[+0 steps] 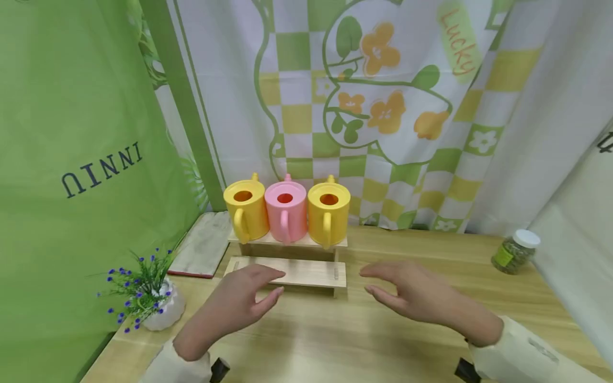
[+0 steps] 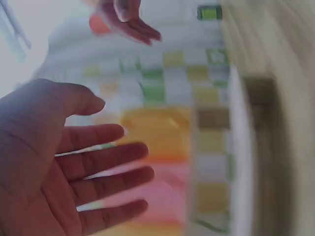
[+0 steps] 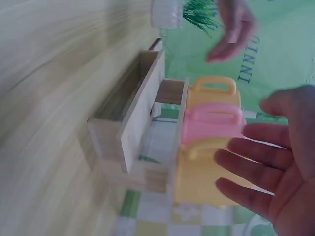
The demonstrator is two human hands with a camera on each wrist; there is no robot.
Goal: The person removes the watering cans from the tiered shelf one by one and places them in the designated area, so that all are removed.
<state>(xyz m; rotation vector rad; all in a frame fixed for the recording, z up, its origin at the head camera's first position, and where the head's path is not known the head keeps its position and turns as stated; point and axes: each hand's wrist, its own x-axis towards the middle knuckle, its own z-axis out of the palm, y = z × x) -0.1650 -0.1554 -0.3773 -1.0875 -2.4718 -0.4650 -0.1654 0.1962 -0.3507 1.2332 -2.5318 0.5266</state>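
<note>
Three toy watering-can-like cups stand in a row on the upper step of a small wooden rack (image 1: 306, 271): a left yellow cup (image 1: 254, 218), a pink cup (image 1: 293, 221) and a right yellow cup (image 1: 335, 221). Each has a side handle facing me and a round hole in its top. My left hand (image 1: 239, 298) hovers before the rack's lower step, fingers extended and nothing held. To the right of the rack hangs my right hand (image 1: 416, 292), likewise holding nothing. Both wrist views show spread fingers, the left hand (image 2: 83, 162) and the right hand (image 3: 275, 157) apart from the cups.
On the left stands a white pot (image 1: 165, 308) with a purple-flowered plant. Behind it lies a flat pale board (image 1: 203, 244). A lidded jar (image 1: 516, 252) sits at the far right. Patterned curtains (image 1: 297, 106) hang behind the wooden table (image 1: 431, 346), with a green cloth (image 1: 72, 133) at left.
</note>
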